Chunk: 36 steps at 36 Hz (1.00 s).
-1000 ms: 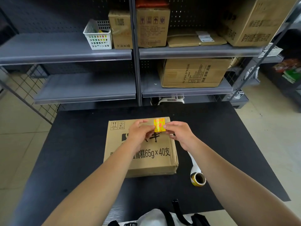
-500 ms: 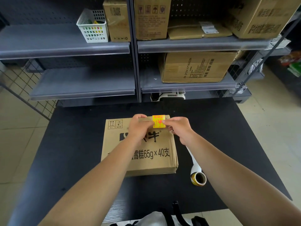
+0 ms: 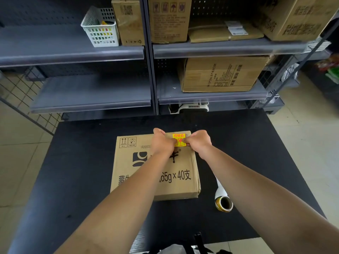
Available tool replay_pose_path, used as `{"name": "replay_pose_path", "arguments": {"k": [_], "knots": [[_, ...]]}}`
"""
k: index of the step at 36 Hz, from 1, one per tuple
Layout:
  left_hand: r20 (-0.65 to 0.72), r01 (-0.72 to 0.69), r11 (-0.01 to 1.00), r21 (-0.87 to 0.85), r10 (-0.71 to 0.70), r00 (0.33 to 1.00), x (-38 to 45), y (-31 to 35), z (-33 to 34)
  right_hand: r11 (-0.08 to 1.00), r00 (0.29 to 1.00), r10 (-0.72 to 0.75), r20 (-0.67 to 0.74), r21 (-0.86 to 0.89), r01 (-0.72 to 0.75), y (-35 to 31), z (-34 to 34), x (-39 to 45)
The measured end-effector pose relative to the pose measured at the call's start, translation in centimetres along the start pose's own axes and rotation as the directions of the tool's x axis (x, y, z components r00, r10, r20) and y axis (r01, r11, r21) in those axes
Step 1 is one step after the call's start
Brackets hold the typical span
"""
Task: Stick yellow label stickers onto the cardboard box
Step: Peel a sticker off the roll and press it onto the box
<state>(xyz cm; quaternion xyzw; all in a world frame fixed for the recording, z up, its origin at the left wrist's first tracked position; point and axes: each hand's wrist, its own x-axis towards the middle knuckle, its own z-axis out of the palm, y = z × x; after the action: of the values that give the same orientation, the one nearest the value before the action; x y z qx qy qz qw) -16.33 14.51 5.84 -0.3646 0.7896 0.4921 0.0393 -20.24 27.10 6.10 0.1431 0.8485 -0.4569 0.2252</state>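
Both hands meet at the far edge of the cardboard box [image 3: 156, 165] on the black table [image 3: 77, 162]. The left hand [image 3: 162, 143] and right hand [image 3: 199, 142] pinch the yellow sticker [image 3: 179, 138] flat against its top. On the shelf, a white basket [image 3: 100, 30] holds small colourful items.

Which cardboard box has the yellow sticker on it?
The cardboard box lying flat on the black table, under both hands. Its yellow sticker sits near the far edge; the boxes on the shelves show none.
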Motion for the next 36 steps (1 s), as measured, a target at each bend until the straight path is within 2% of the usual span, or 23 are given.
{"name": "replay_pose_path", "arguments": {"k": [10, 17, 21, 24, 26, 28, 32, 36], "knots": [[-0.042, 0.062, 0.991, 0.118, -0.058, 0.997, 0.2, 0.8, 0.4, 0.993, 0.999, 0.041, -0.020, -0.106, -0.043, -0.5, 0.4, 1.2], [-0.087, -0.011, 0.978, 0.209, 0.030, 0.996, -0.4, 0.1, 1.2, 0.987, 0.998, 0.032, -0.050, -0.155, -0.039, -0.3, 0.5, 1.4], [-0.088, -0.061, 0.980, 0.191, 0.079, 0.993, -0.5, 0.0, 0.9, 0.993, 0.998, 0.050, -0.025, -0.103, -0.053, 0.1, -0.1, 1.3], [-0.119, -0.151, 0.977, 0.147, 0.169, 0.978, 0.1, -0.4, 0.2, 1.000, 0.999, 0.022, -0.049, 0.014, -0.021, 0.8, -0.4, 1.4], [-0.152, -0.252, 0.932, 0.261, 0.298, 0.942, 0.6, -1.1, -0.2, 0.996, 0.994, -0.032, -0.108, 0.074, 0.041, 1.1, -0.1, 1.2], [-0.114, -0.323, 0.834, 0.448, 0.412, 0.904, 1.1, -1.7, -0.1, 0.996, 0.987, -0.070, -0.147, 0.038, 0.077, 1.5, 0.6, 1.0], [0.117, -0.364, 0.660, 0.658, 0.388, 0.914, 1.8, -2.7, 0.8, 0.993, 0.989, -0.113, -0.092, -0.052, 0.108, 2.1, 2.6, 0.8], [0.148, -0.357, 0.574, 0.737, 0.378, 0.914, 2.1, -3.6, 1.6, 0.986, 0.994, -0.103, -0.043, -0.133, 0.096, 2.8, 3.8, 0.7]]}}
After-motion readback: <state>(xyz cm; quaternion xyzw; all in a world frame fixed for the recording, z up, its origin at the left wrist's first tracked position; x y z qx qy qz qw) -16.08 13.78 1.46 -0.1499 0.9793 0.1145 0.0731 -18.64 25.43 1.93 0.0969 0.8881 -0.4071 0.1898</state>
